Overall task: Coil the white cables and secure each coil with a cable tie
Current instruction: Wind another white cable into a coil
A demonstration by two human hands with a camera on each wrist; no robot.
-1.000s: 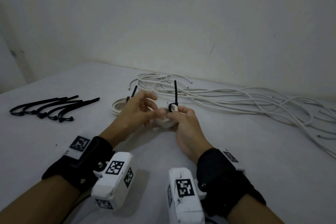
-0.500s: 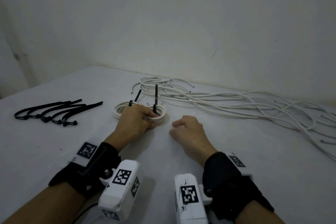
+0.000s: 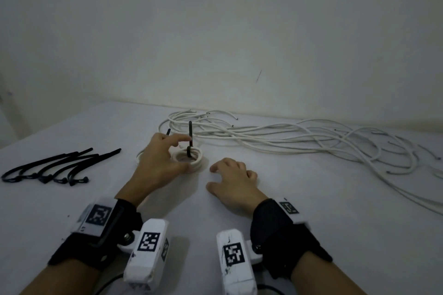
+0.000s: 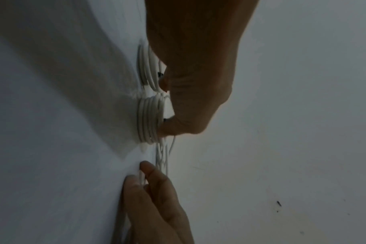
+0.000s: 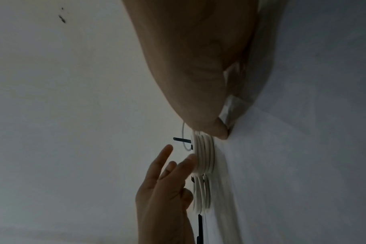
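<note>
A small white coil (image 3: 199, 161) lies flat on the table, bound by a black cable tie (image 3: 190, 135) whose tail stands upright. My left hand (image 3: 182, 152) hovers over it with fingers spread and straight, a fingertip (image 5: 191, 157) touching the coil's (image 5: 205, 156) side. A second tied coil (image 4: 146, 69) sits just behind, mostly hidden under that hand in the head view; only its tie tip (image 3: 168, 131) shows. My right hand (image 3: 211, 177) rests on the table to the right of the coil, fingers loosely curled, holding nothing.
A long tangle of loose white cables (image 3: 299, 141) runs along the back and right of the white table (image 3: 311, 211). Several spare black cable ties (image 3: 60, 165) lie at the left. A wall stands close behind the table.
Both hands held the tied coil above the table a second ago. The left hand set it down beside the other coil and has opened off it; the right hand let go and settled on the table.
</note>
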